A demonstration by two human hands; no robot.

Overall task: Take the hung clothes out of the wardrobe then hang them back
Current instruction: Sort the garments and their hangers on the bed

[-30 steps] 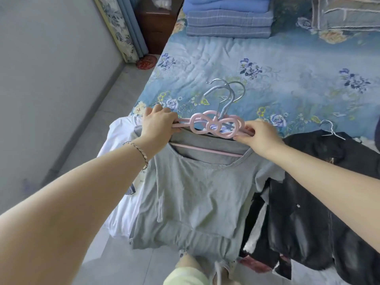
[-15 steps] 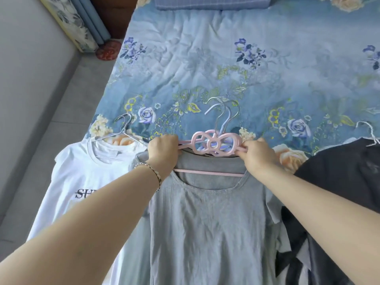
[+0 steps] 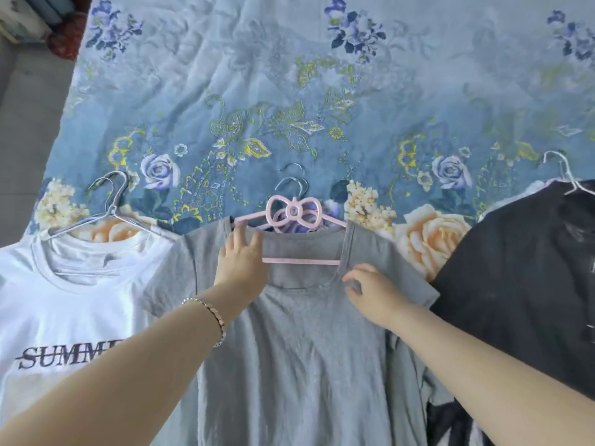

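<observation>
**Asker:** Where is the shirt at this moment?

**Me:** The grey short-sleeved cotton T-shirt [image 3: 299,349] lies flat, front up, on the blue quilted bedspread printed with roses [image 3: 289,75]. It is on its pink plastic hanger with a bow-shaped top [image 3: 294,211]. The hanger's lower bar shows across the neck opening, and two metal hooks curl out above the bow onto the bedspread.

**Asker:** And your hands?

**Me:** My left hand [image 3: 240,265] rests on the shoulder of the shirt on my left. Its fingers [image 3: 236,235] are nearly straight, with the tips at the collar edge where the hanger's arm comes out, and they grasp nothing. My right hand [image 3: 373,294] is at the other side of the neckline, just below the end of the bar. Its fingers are curled, and thumb and fingertips pinch a small fold of the grey cloth.

**Asker:** What lies on either side?

**Me:** On my left is a white T-shirt with dark lettering [image 3: 64,300] on a thin metal wire hanger [image 3: 106,207], its sleeve meeting the grey one. On my right is a black garment [image 3: 521,284] on a pale wire hanger [image 3: 566,178], touching the grey sleeve. I cannot tell which lies on top there. A slim beaded bracelet [image 3: 209,313] sits on my left wrist.
</observation>
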